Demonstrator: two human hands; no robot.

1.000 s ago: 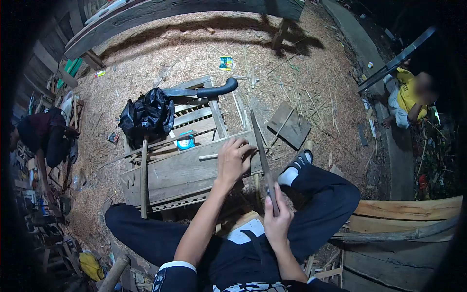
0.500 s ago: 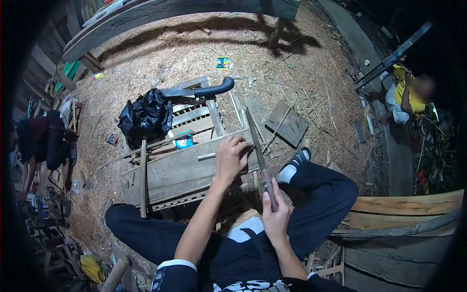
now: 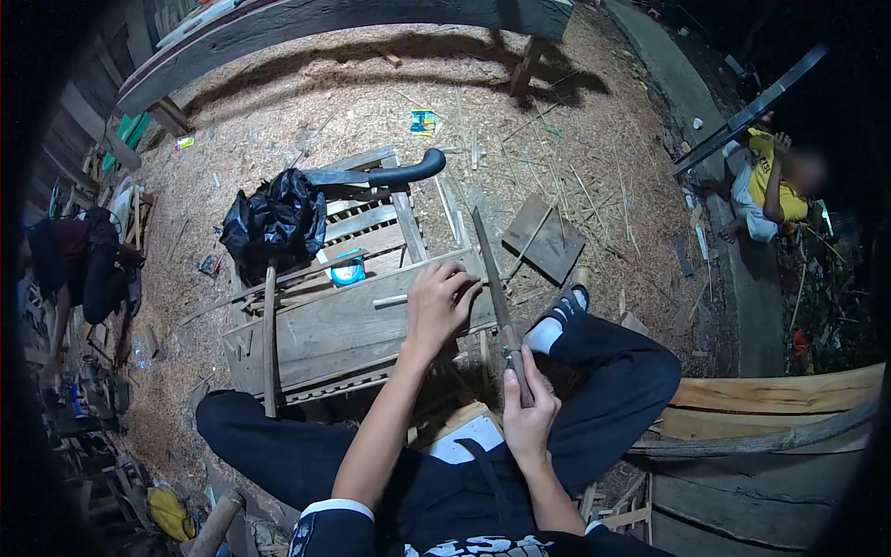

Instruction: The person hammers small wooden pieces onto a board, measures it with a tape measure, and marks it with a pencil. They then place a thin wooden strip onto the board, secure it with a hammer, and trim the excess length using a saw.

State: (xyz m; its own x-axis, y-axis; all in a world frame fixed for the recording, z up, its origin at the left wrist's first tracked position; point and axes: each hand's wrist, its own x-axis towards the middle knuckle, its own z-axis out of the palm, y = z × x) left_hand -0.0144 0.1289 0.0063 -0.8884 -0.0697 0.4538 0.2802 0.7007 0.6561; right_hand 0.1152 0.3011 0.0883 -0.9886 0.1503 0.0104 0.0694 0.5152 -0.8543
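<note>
My left hand [image 3: 440,304] presses a thin wooden stick [image 3: 391,301] down on the wooden board [image 3: 334,339] of a low slatted stand. Its fingers are curled round the stick near the board's right end. In my right hand [image 3: 529,395] is the handle of a long knife [image 3: 492,274], its blade pointing up and away, beside the right end of the board. Beyond the board, a second knife with a black handle [image 3: 408,172] lies on the slats by a black plastic bag [image 3: 274,223]. A blue and white round item [image 3: 348,267] rests on the slats.
A loose square board [image 3: 544,239] lies on the shavings-covered ground. One person in yellow [image 3: 775,181] sits at the right; another person [image 3: 88,265] bends down at the left. A long bench [image 3: 353,32] crosses the far side. Planks [image 3: 770,436] stand at the lower right.
The view has shifted slightly. My hands and the knife stay in nearly the same place. The seated person in yellow has moved their hands.
</note>
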